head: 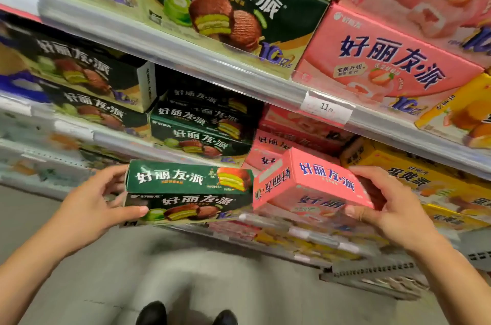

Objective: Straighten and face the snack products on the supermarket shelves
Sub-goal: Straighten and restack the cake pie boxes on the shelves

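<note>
My left hand point(98, 202) grips the left end of a dark green pie box point(186, 191), thumb on its front face and fingers behind the end. The box is out in front of the shelf edge, lying level. My right hand point(385, 202) grips the right end of a pink pie box point(313, 183), fingers over its top and thumb under its front. This pink box sits tilted, its left end turned toward me. The two boxes almost meet at their inner ends.
Stacked green boxes point(202, 128) and pink boxes point(287, 138) fill the shelf behind. Yellow boxes point(414, 175) lie to the right. A price tag point(326, 108) hangs on the upper shelf rail point(186, 50). Larger green and pink boxes stand above. My shoes show on the grey floor.
</note>
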`<state>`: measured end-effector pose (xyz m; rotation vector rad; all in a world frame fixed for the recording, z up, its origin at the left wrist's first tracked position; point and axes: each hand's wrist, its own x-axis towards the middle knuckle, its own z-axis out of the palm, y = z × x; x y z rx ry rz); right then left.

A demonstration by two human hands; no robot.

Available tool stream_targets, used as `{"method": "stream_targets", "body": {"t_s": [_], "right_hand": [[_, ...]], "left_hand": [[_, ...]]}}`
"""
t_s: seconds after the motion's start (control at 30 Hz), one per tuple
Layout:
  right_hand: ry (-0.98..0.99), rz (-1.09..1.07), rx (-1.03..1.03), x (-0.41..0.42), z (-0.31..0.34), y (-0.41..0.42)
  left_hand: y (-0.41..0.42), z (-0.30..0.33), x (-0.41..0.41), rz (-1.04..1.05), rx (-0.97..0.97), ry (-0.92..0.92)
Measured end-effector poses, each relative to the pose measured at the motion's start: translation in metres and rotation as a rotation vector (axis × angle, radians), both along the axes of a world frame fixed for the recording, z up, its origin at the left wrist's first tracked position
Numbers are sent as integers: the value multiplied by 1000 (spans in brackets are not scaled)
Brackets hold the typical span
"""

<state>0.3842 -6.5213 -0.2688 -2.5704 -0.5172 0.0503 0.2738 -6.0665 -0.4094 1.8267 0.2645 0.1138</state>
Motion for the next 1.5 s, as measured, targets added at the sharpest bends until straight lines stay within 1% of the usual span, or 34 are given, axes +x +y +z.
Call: {"method": "stream_targets", "body": {"t_s": [0.07, 0.17, 0.27, 0.37, 0.53, 0.63, 0.73, 0.8, 0.9, 1.07, 1.17, 1.5], "right_hand": [[-44, -6, -56, 9, 1, 12], [-151, 7, -165, 21, -2, 38], [-272, 39, -285, 34, -3, 64], [-368, 24, -356, 45, -10, 83], [-414, -75, -486, 62, -20, 93], [-351, -166, -535, 76, -17, 88], [-248, -205, -558, 90, -13, 81], [-207, -229, -617, 97, -13, 77], [-176, -240, -670, 101, -14, 74], [-124, -236, -667, 100, -11, 74], [-77, -242, -678, 99, -7, 72], [-100, -242, -636, 100, -10, 67]], "left_hand": [[3, -15, -5, 3, 13, 51], [0, -24, -5, 26, 25, 80], [-5, -23, -2, 38, -9, 48], [-9, -20, -1, 43, -45, 34], [-10, -27, -6, 0, -91, 67], [-12, -33, -12, -10, -98, 79], [-11, -38, -17, -11, -84, 88], [-10, -39, -18, 1, -80, 98], [-8, -41, -13, 27, -81, 111], [-10, -35, 0, 58, -64, 113], [-17, -29, 6, 65, -91, 104], [-47, -17, 10, 64, -99, 138]]}}
